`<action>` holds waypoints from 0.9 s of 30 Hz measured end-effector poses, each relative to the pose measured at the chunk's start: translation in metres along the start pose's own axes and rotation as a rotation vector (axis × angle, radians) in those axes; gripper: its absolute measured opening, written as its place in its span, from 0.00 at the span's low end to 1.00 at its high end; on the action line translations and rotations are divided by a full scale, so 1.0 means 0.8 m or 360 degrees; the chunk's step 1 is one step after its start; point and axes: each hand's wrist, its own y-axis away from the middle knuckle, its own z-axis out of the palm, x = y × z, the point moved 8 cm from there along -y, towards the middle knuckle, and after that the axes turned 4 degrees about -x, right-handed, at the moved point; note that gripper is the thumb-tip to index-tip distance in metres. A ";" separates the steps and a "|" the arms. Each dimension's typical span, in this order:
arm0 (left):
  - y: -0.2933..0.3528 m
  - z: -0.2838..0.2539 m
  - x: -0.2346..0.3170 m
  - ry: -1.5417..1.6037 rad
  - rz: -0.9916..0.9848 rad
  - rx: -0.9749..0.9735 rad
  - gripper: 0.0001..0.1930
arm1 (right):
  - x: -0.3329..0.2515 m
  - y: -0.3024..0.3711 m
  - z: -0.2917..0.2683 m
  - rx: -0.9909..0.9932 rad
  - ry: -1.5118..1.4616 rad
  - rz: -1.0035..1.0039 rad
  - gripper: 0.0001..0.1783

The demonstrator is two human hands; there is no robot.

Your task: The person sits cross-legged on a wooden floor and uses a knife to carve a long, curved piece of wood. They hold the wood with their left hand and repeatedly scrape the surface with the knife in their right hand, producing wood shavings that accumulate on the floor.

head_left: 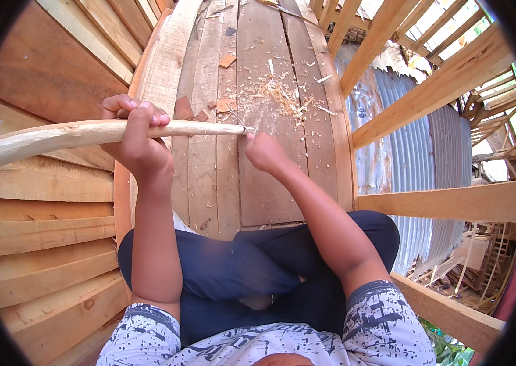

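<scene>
Here, curved wooden pole (75, 133) in left hand (142, 148).

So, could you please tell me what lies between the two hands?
Between the left hand and the right hand, the head view shows the tapering end of a pale wooden pole.

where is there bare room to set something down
Barest: the planks between the forearms, bounded by the curved wooden piece and dark-trousered legs. Crowded: beyond the right hand, wood shavings spread; flat brown pieces lie left of them.
</scene>
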 end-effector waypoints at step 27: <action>0.000 -0.003 0.000 0.0019 -0.0015 -0.0066 0.08 | 0.015 -0.008 0.003 -0.0046 -0.0014 0.0015 0.27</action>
